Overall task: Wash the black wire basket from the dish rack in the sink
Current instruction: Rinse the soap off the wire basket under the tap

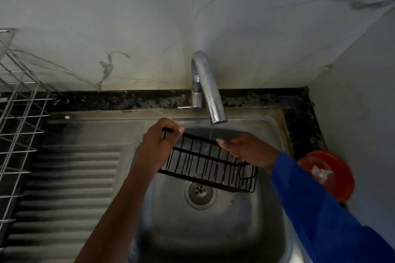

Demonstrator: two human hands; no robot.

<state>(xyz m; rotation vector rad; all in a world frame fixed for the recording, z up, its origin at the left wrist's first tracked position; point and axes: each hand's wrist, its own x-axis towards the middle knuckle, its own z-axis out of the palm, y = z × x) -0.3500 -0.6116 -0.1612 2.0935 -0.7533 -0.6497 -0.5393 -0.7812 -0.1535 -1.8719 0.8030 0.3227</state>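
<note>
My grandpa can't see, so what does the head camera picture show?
The left hand and right hand hold a black wire basket under the running faucet, over the steel sink. A dish rack stands at left, a red dish at right.

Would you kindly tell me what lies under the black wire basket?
Under the basket is the steel sink, with its drain showing just below the near edge. The left forearm covers part of the basin.

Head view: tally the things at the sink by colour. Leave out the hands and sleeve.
Black: 1 (wire basket)
Silver metal: 3 (tap, sink, dish rack)
Red: 1 (round dish)
Total: 5
</note>
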